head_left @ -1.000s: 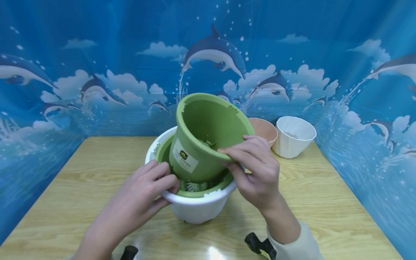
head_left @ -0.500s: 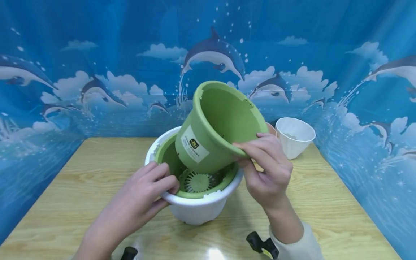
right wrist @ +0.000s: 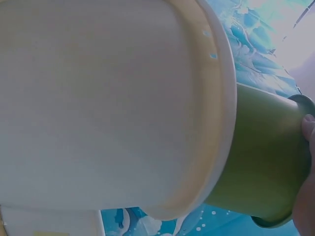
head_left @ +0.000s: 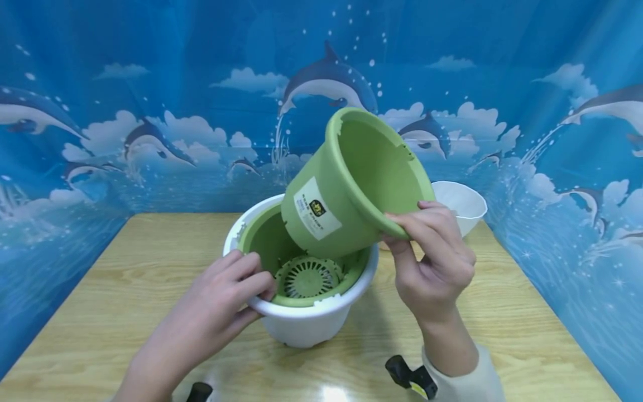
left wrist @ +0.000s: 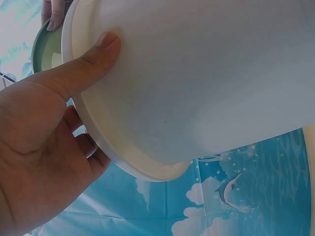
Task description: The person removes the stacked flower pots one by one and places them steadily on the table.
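A green flowerpot [head_left: 321,195] with a white label is tilted in the air, its mouth toward the upper right. My right hand [head_left: 434,254] pinches its rim at the lower right, thumb outside and fingers over the edge. Below it, a white flowerpot [head_left: 306,326] stands on the table with a second green pot [head_left: 261,237] nested inside, slotted base showing. My left hand [head_left: 226,298] grips the near-left rims of these nested pots. In the left wrist view the thumb [left wrist: 93,64] presses the white pot's outer wall, fingers over the rim. The raised pot's base still overlaps the nested pots' mouth.
A white faceted pot [head_left: 464,204] stands at the back right of the wooden table [head_left: 166,262], partly behind the raised pot and my right hand. A dolphin-print curtain [head_left: 201,84] encloses the back and sides.
My right hand has lifted the green flowerpot up and to the right, tilting it further, so more of the nested pot's slotted base shows. My left hand has stayed on the rim.
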### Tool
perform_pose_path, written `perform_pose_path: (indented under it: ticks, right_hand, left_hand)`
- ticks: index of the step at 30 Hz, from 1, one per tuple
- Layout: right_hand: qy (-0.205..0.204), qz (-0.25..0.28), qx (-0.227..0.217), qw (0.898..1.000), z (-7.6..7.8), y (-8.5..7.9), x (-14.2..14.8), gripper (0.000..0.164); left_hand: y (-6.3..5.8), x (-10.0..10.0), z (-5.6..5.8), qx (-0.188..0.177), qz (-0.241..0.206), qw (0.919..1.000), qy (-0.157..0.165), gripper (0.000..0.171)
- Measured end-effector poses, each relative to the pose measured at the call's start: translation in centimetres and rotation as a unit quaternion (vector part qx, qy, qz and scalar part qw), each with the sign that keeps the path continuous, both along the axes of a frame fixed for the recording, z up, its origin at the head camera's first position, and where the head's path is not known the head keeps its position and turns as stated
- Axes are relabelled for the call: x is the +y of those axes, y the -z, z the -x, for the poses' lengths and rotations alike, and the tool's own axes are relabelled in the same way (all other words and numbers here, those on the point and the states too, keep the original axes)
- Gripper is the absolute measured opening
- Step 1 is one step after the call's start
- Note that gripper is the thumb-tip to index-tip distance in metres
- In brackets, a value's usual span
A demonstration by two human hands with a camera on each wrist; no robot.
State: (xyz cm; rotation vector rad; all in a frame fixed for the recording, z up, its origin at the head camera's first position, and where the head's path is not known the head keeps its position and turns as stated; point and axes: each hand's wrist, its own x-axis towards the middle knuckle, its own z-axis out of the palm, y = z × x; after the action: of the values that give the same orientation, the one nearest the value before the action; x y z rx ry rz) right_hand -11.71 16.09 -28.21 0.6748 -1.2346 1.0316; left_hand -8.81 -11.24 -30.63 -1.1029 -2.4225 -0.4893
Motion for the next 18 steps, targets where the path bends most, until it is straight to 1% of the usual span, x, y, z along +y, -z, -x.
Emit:
perform_pose_path:
  ticks: [3, 9, 13, 18]
  right_hand:
    - [0.007, 0.024, 0.007, 1.000, -0.2, -0.3, 0.1, 0.039]
    - [0.029, 0.069, 0.013, 0.997, -0.4, -1.0, 0.4, 0.040]
    - [0.047, 0.081, 0.012, 0.995, -0.2, -1.2, 0.9, 0.042]
    - [0.064, 0.077, 0.011, 0.995, 0.4, -0.9, 1.5, 0.043]
  left_hand:
    - [0.1, 0.1, 0.0, 0.004, -0.002, 1.0000, 0.002, 0.035]
    - [0.1, 0.0, 0.0, 0.000, -0.001, 1.0000, -0.001, 0.035]
    - [0.1, 0.0, 0.0, -0.001, 0.001, 1.0000, -0.004, 0.033]
    - [0.1, -0.1, -0.1, -0.002, 0.001, 1.0000, -0.007, 0.034]
